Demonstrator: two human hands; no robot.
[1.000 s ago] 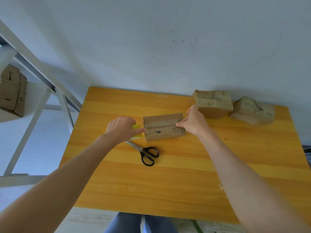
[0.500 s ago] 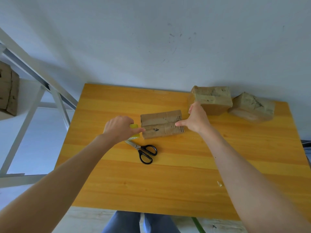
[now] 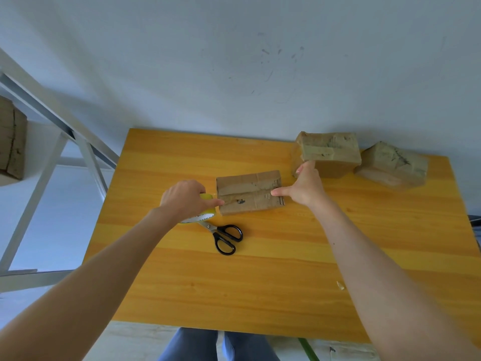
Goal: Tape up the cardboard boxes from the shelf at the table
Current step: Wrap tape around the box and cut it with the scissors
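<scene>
A small cardboard box (image 3: 248, 190) lies on the yellow wooden table (image 3: 260, 282) with its flap seam facing up. My left hand (image 3: 186, 199) grips a yellow tape roll (image 3: 201, 216) at the box's left end, index finger stretched onto the seam. My right hand (image 3: 304, 187) is spread at the box's right end, its thumb pressing the seam there. Black-handled scissors (image 3: 223, 237) lie just in front of the box.
Two more cardboard boxes, one (image 3: 329, 153) behind my right hand and another (image 3: 393, 165) further right, sit at the table's back edge. A white metal shelf frame (image 3: 59, 142) stands at the left with a box (image 3: 11, 142) on it. A wall rises behind the table.
My right hand has opened out from a pinch at the box's right end to spread fingers with the thumb on the seam. The left hand stayed at the left end with the roll.
</scene>
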